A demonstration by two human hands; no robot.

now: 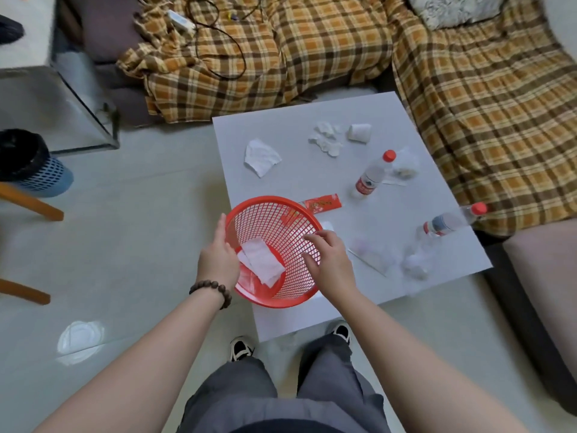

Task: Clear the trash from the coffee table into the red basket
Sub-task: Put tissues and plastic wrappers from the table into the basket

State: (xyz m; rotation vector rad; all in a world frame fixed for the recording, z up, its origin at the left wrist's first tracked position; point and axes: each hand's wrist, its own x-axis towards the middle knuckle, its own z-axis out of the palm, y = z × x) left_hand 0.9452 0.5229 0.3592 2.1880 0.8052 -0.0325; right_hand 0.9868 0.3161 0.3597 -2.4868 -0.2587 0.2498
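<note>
The red basket point(293, 223) hangs tilted over the near left corner of the white coffee table point(299, 182), with a white tissue point(260, 260) lying inside. My left hand point(217, 257) grips its left rim. My right hand point(329, 259) hovers over the right rim with fingers spread and nothing in it. On the table lie a flat tissue point(260, 156), a crumpled tissue point(326, 137), a paper cup point(359, 132) on its side, a red wrapper point(323, 203), two red-capped bottles point(373, 175) point(452, 220), a clear bag point(404, 167) and clear plastic wrappers point(374, 256).
A sofa under a plaid cover point(312, 48) wraps around the table's far and right sides. A blue bin with a black liner point(34, 165) and a glass tank point(62, 98) stand on the floor at left. My feet point(240, 348) are at the table's near edge.
</note>
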